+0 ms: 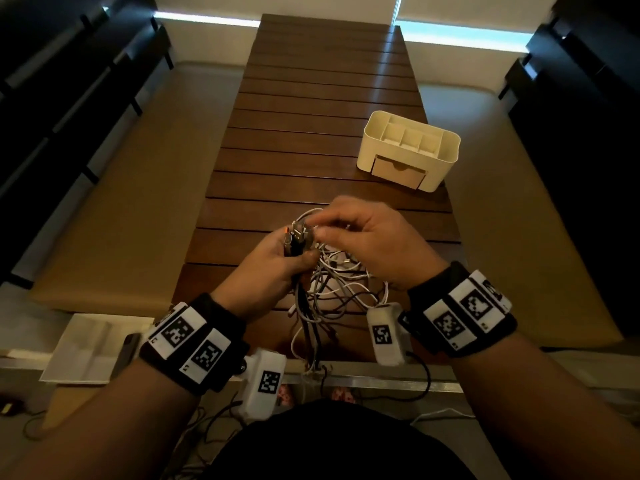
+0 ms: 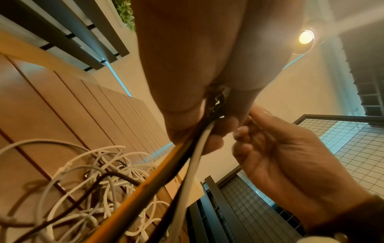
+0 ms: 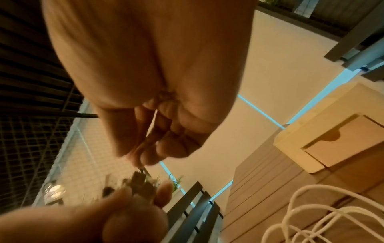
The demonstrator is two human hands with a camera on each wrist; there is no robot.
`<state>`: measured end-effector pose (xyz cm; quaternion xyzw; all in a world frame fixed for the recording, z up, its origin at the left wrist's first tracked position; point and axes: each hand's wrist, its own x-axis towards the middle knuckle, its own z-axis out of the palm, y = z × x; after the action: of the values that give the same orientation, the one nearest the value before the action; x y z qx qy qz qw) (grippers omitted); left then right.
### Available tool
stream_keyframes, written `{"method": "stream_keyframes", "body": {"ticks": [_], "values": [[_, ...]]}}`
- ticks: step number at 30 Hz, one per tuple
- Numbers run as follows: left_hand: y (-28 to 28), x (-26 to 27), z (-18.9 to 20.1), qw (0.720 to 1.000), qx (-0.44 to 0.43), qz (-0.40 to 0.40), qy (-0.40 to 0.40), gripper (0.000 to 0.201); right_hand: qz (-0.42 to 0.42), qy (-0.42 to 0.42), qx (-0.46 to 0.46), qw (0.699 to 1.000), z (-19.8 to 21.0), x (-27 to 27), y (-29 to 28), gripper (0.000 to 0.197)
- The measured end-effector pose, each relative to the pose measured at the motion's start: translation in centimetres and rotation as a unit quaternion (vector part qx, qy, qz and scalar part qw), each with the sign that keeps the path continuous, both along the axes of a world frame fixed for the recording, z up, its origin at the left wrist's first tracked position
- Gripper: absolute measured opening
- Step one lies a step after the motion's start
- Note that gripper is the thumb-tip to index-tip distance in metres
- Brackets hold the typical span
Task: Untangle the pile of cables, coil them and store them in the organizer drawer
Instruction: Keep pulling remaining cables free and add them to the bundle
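Left hand (image 1: pixel 273 261) grips bunched connector ends of cables (image 1: pixel 332 292) above desk (image 1: pixel 311 140); right hand (image 1: pixel 374 237) pinches one plug there. Tangle lies beneath; organizer (image 1: pixel 408 150) far right, drawer (image 1: pixel 398 174) closed.

One cable pile (image 1: pixel 332 282), uncountable; one organizer (image 1: pixel 408 150), one drawer (image 1: pixel 398 173); two hands.

plug ends (image 3: pixel 141 182) blurred in the right wrist view, types not told; right hand's (image 1: pixel 374 244) pinched item hidden by fingers; cable pile (image 1: pixel 332 289) partly covered by both hands
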<state>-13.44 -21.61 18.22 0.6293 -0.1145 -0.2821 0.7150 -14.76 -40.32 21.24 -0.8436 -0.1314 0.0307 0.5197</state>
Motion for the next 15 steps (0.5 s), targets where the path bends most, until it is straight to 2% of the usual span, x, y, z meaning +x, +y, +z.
{"method": "stream_keyframes", "body": {"ticks": [2,5,7,13,15], "values": [[-0.2,-0.1,0.2,1.000,-0.001,-0.005,-0.005,0.017,0.034,0.003,-0.025,0.999,-0.3,0.1,0.3,0.027],[0.0,0.0,0.2,1.000,0.023,0.015,0.000,0.010,0.023,-0.010,-0.007,1.000,-0.5,0.3,0.2,0.023],[0.1,0.1,0.1,0.999,0.028,0.019,0.007,0.013,0.010,-0.020,0.005,1.000,-0.7,0.5,0.2,0.023],[0.8,-0.2,-0.3,0.997,0.066,0.031,0.029,0.020,0.063,-0.017,-0.016,0.998,-2.3,1.5,1.5,0.022],[1.4,-0.2,-0.5,0.994,0.086,0.044,0.043,0.015,0.046,-0.002,-0.022,0.999,-2.9,2.0,0.6,0.022]]}}
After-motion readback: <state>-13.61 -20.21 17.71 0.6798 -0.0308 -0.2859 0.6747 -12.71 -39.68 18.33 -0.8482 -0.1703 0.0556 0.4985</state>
